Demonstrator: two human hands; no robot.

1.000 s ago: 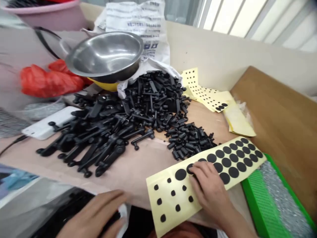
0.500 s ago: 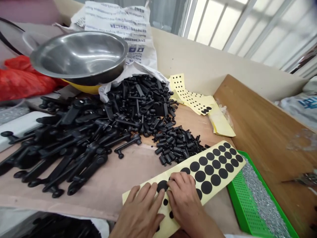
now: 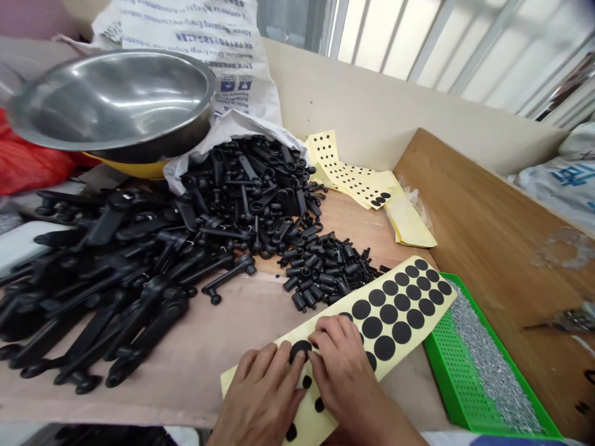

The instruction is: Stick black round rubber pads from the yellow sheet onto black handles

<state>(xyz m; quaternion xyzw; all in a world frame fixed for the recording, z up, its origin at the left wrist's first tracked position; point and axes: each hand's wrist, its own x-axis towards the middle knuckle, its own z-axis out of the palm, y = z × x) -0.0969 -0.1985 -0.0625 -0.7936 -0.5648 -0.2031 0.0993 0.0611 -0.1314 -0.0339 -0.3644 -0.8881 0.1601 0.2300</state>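
Note:
A pale yellow sheet bearing rows of round black stickers lies slantwise on the table in front of me. My left hand rests on its near end with the fingers laid out flat, the index fingertip beside a black round sticker. At that sticker's right edge, my right hand is bent over with thumb and fingertips drawn together. The fingers partly cover the sticker, and whether its edge is lifted cannot be made out. Smaller black spots show on the sheet between my hands.
Long black crank-like handles are heaped at left; smaller black parts spill from a white sack. Short black cylinders lie beyond the sheet. At right stands a green tray of small silvery pieces. A metal bowl sits behind.
The view has shifted slightly, so the surroundings sit farther left. My right fingertips have moved a little at the sticker's edge; both hands stay on the sheet.

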